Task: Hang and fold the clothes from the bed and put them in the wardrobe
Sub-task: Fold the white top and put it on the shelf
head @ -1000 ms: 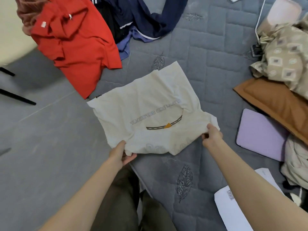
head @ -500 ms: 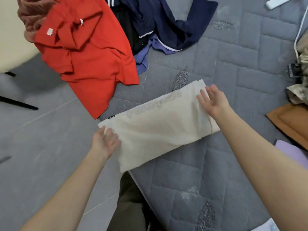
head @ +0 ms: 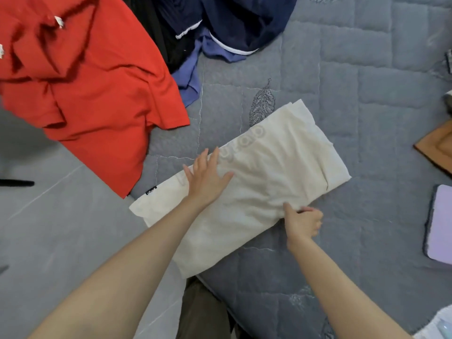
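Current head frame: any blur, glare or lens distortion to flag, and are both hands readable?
Head view: soft even light, no glare, only faint shadows beside the left hand and right hand. Head view: both hands are readable, though the right one's fingers look slightly soft where they pinch the edge of the cream shirt. Head view: wide-angle bending curves the quilt seams near the borders, and the red shirt looks slightly smeared.

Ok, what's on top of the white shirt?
The left hand lies flat on the white shirt; the right hand pinches its near edge. The left hand covers part of its faint lettering.
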Demonstrator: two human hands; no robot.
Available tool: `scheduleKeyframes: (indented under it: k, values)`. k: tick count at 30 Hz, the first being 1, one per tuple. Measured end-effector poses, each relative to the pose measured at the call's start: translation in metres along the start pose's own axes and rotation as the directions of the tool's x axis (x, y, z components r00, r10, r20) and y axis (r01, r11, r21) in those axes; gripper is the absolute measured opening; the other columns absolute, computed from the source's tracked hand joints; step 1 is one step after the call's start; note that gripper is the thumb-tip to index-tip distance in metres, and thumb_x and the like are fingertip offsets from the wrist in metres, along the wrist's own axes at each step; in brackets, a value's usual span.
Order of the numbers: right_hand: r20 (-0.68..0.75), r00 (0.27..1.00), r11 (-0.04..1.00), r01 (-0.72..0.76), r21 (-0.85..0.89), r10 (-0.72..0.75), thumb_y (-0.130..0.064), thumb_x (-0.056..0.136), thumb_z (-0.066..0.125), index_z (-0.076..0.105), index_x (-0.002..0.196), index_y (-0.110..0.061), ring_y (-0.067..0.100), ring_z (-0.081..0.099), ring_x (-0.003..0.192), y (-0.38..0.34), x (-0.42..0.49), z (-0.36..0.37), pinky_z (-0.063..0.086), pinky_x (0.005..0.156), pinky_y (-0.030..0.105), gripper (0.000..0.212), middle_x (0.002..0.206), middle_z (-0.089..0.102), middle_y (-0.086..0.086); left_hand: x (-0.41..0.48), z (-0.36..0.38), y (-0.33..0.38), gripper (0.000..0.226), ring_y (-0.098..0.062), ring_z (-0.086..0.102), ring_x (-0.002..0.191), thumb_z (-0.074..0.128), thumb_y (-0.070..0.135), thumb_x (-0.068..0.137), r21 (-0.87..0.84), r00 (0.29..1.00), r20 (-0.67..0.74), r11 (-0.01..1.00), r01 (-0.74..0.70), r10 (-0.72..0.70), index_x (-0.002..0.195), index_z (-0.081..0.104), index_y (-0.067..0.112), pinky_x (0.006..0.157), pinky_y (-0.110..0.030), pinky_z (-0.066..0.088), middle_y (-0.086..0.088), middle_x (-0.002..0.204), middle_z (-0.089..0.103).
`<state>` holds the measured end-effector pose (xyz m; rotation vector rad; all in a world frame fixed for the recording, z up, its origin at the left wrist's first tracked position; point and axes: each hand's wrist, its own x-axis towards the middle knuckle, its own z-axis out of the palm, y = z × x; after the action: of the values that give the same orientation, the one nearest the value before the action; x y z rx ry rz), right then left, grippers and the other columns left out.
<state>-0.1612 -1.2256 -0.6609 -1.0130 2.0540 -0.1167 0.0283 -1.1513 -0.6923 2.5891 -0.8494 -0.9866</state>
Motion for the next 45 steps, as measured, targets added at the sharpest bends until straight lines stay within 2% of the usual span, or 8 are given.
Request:
scheduleKeyframes:
  k: [5,18,23,26,34,39,42,45]
  values:
    - [0.409,0.888,0.955,-0.276,0.105,0.212,-0.038,0.083,0.07,0.044,0.135,-0.006,0.029,0.044,0.126,0.031,-0.01,0.019,0.042,0.104,0.047,0.066,0.14,0.043,0.008,0.031,-0.004,0.014,0.065,-0.033,0.047,0.117,0.059,0.057,0.084,-0.024,0.998,-0.06,1.0,-0.002,0.0,0.13,0.045,0.015,0.096,-0.041,0.032,-0.01,0.126,0.053]
    - [0.24,0.968,0.979,-0.117,0.166,0.075,-0.015,0.089,0.055,0.053,0.105,-0.01,0.011,0.051,0.077,0.075,-0.012,-0.041,0.039,0.058,0.026,0.017,0.094,0.059,0.002,-0.061,0.016,0.021,0.015,-0.013,0.053,0.048,0.055,0.023,0.095,-0.29,0.817,0.552,0.881,0.373,-0.164,0.097,0.059,0.009,0.039,-0.013,0.036,-0.006,0.07,0.056]
    - [0.337,0.941,0.965,-0.123,0.231,0.04,-0.021,0.09,0.061,0.059,0.118,-0.008,0.021,0.061,0.096,0.063,0.017,-0.065,0.051,0.08,0.035,0.031,0.109,0.065,0.005,-0.034,0.015,0.048,0.03,-0.02,0.053,0.066,0.069,0.032,0.085,-0.421,0.888,0.425,0.83,0.366,-0.175,0.082,0.057,0.005,0.061,-0.027,0.042,-0.009,0.076,0.055]
    - [0.373,0.927,0.957,-0.136,0.255,0.032,-0.028,0.092,0.06,0.064,0.106,-0.008,0.018,0.063,0.08,0.043,0.035,-0.063,0.049,0.059,0.028,0.025,0.096,0.068,0.005,-0.017,0.023,0.059,0.05,-0.023,0.058,0.088,0.07,0.039,0.083,-0.419,0.917,0.327,0.835,0.357,-0.228,0.105,0.06,-0.004,0.076,-0.031,0.046,-0.014,0.096,0.059]
    - [0.317,0.946,0.925,-0.061,0.374,-0.065,-0.022,0.096,0.054,0.05,0.123,-0.009,0.005,0.058,0.083,0.03,0.04,-0.065,0.047,0.06,0.017,0.03,0.11,0.061,0.0,-0.012,0.016,0.08,0.022,-0.018,0.056,0.085,0.062,0.029,0.09,-0.475,0.987,0.152,0.871,0.124,-0.057,0.1,0.055,0.011,0.072,-0.026,0.046,-0.001,0.091,0.06]
    - [0.37,0.878,0.859,0.086,0.505,-0.305,-0.007,0.084,0.07,0.02,0.129,-0.034,0.015,0.064,0.103,0.024,0.011,-0.106,0.055,0.084,0.026,0.073,0.124,0.059,0.006,-0.026,-0.047,0.087,0.078,0.002,0.065,0.085,0.079,0.015,0.076,-0.57,0.943,0.214,0.817,-0.092,0.255,0.128,0.026,0.039,0.069,-0.005,0.047,0.015,0.106,0.063]
    - [0.486,0.765,0.907,0.353,0.231,-0.422,-0.007,0.068,0.082,0.029,0.144,-0.034,0.009,0.045,0.127,0.015,-0.005,-0.125,0.041,0.1,0.027,0.097,0.143,0.043,-0.008,-0.034,-0.081,0.09,0.086,-0.009,0.054,0.118,0.087,0.01,0.063,-0.156,0.792,0.332,0.858,-0.489,0.512,0.134,0.046,0.034,0.091,-0.004,0.033,0.012,0.127,0.055]
    - [0.529,0.722,0.811,0.576,-0.104,-0.445,-0.012,0.073,0.078,0.06,0.128,-0.024,0.015,0.054,0.117,0.007,-0.024,-0.129,0.037,0.083,0.012,0.059,0.125,0.061,-0.001,-0.052,-0.1,0.09,0.058,-0.028,0.058,0.102,0.082,0.01,0.067,0.166,0.769,0.315,0.765,-0.622,0.557,0.122,0.064,0.019,0.082,-0.025,0.036,-0.007,0.105,0.063]
